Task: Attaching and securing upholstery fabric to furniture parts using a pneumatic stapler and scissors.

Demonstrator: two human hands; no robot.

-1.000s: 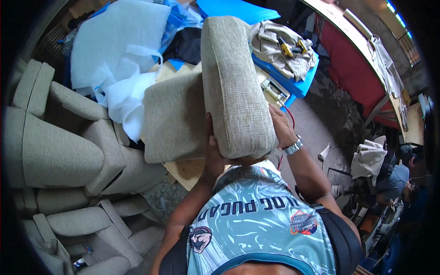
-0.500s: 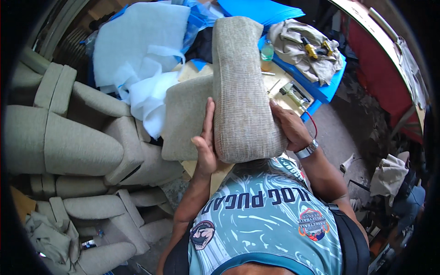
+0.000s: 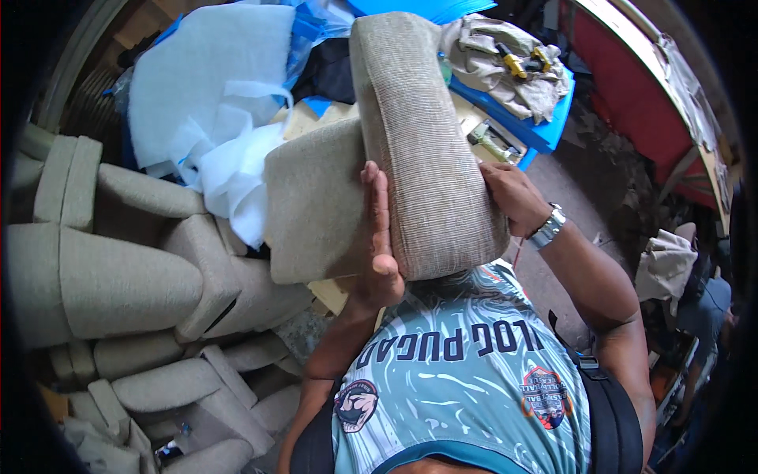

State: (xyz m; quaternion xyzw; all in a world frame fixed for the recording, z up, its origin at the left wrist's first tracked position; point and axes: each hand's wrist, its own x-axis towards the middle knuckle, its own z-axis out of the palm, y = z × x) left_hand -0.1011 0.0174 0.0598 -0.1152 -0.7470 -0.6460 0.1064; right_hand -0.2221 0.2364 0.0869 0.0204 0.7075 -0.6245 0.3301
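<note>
In front of my chest stands a long, thick beige upholstered cushion (image 3: 434,158) with ribbed fabric and a seam along its left edge. Flat against its left side lies my left hand (image 3: 381,237), fingers stretched out and thumb raised. On the right side, my right hand (image 3: 513,196) has its fingers bent in at the cushion's edge, gripping it there; the fingertips are partly hidden. Behind my left hand is a flat, plainer beige padded panel (image 3: 316,201), partly covered by the cushion.
Several beige sofa pieces (image 3: 126,272) crowd the left. White batting (image 3: 213,79) and blue sheeting lie at the far side. To the right of the cushion are a green air tool (image 3: 496,142), a crumpled cloth (image 3: 505,87) and yellow-black power tools (image 3: 521,62). Another person (image 3: 703,316) is at the right edge.
My right hand has gone from lying along the cushion's side to bent fingers at its edge. The cushion's near end has shifted slightly right. My left hand stays flat against it.
</note>
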